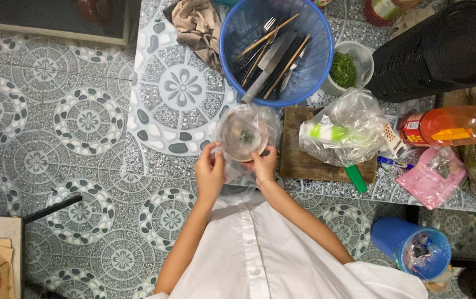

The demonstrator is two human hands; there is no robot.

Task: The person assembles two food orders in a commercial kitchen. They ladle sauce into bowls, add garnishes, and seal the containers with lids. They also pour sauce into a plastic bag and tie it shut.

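Note:
Both my hands hold a clear round plastic cup wrapped in a thin plastic bag point(243, 133), seen from above over the tiled counter edge. My left hand point(210, 171) pinches the bag at the cup's lower left rim. My right hand point(263, 164) grips the lower right side. Something small and dark green lies at the cup's bottom. My white shirt fills the lower middle of the view.
A blue basket point(310, 72) of chopsticks, forks and a knife stands behind the cup. A wooden cutting board point(298, 160) carries a clear bag point(348, 127) with green items. A white cup of chopped herbs point(346, 69), an orange-liquid bottle point(451, 126), a pink bag point(431, 177), a black pot point(442, 50) and a blue bin point(415, 249) sit right.

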